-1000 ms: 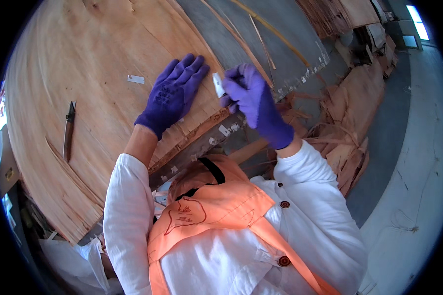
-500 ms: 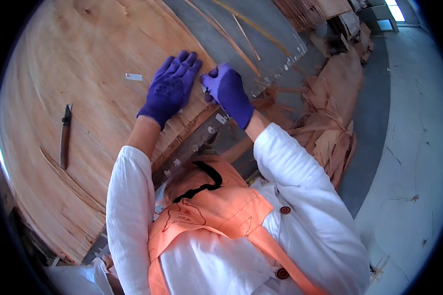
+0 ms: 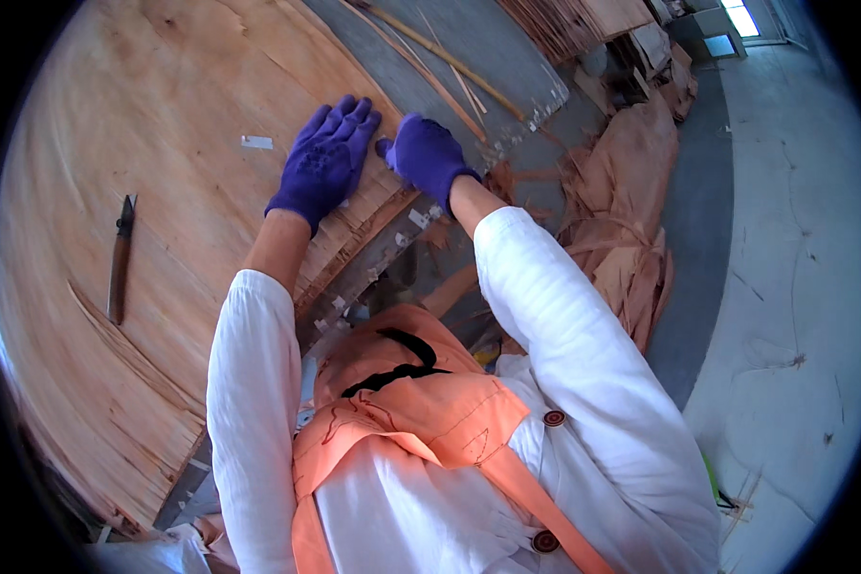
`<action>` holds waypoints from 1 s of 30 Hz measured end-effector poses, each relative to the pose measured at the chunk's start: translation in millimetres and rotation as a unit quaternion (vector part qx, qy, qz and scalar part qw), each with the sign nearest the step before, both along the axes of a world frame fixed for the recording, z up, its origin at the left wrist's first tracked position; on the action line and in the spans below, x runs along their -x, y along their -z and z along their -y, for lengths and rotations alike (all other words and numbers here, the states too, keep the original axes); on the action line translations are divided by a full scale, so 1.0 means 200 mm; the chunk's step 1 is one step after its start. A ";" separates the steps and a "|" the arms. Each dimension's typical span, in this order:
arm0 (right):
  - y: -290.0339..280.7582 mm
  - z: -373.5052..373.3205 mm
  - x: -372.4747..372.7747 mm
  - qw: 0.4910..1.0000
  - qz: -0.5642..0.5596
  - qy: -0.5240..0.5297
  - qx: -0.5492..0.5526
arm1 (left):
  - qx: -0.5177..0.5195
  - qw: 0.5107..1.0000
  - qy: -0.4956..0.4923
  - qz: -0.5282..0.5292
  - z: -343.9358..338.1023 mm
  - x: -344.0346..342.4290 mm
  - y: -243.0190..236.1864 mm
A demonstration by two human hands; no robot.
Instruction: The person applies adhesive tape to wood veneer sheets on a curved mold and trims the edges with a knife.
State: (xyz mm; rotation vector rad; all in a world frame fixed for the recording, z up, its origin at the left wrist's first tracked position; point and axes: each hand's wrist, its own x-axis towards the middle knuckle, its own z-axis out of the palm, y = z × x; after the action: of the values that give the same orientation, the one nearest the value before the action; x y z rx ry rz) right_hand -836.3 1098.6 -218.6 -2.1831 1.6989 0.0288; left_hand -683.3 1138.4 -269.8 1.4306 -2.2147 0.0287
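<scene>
Knife is lying on veneer sheet, open room is separating it from left hand, resting flat and outstretched, right hand is meeting sheet's right edge, its grip hidden, grey bench is extending beyond.

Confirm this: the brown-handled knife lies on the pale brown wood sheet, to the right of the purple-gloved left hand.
The side is wrong: the head view shows the brown-handled knife to the left of the purple-gloved left hand. It lies on the pale brown wood sheet.
</scene>
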 end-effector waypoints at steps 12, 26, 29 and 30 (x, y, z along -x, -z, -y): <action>-0.02 0.05 0.05 0.991 0.075 -0.097 -0.046 | -0.050 0.999 -0.008 0.019 0.02 0.01 -0.06; 0.04 0.17 0.12 0.883 0.269 0.008 -0.385 | -0.050 0.979 -0.154 -0.123 0.06 0.18 -0.12; -0.06 0.12 0.16 0.781 0.384 0.127 -0.477 | -0.037 0.980 -0.155 -0.122 0.04 0.17 -0.10; -0.02 0.12 0.21 0.711 0.442 0.177 -0.517 | -0.034 0.981 -0.148 -0.124 0.05 0.18 -0.10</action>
State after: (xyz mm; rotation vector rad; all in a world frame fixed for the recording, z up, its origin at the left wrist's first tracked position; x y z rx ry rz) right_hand -878.4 1075.0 -215.5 -0.7567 1.0262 -0.1210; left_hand -719.6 1128.4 -249.7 1.6913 -1.8060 -0.1199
